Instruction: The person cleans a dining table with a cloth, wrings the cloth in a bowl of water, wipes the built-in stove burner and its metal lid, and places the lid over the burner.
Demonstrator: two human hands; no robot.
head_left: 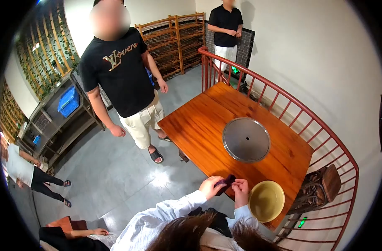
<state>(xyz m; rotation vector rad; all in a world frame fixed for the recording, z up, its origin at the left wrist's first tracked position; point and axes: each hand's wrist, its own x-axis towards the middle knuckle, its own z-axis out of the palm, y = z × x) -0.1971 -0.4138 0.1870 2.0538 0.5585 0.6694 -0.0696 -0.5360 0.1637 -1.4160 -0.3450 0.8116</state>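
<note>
My left hand grips a small dark purple thing, whose exact kind I cannot make out. On its right end the fingers of my right hand are closed in a pinch. Both hands are just above the near edge of the wooden table. Close to my right hand, on the table's near right corner, stands a yellow bowl with nothing visible inside. Farther back, a round metal lid with a dark hole in its middle lies flat on the tabletop.
A red railing curves along the table's far and right sides. A wooden stool stands at the right. One person stands left of the table, another at the back. Shelves and a blue basket are behind.
</note>
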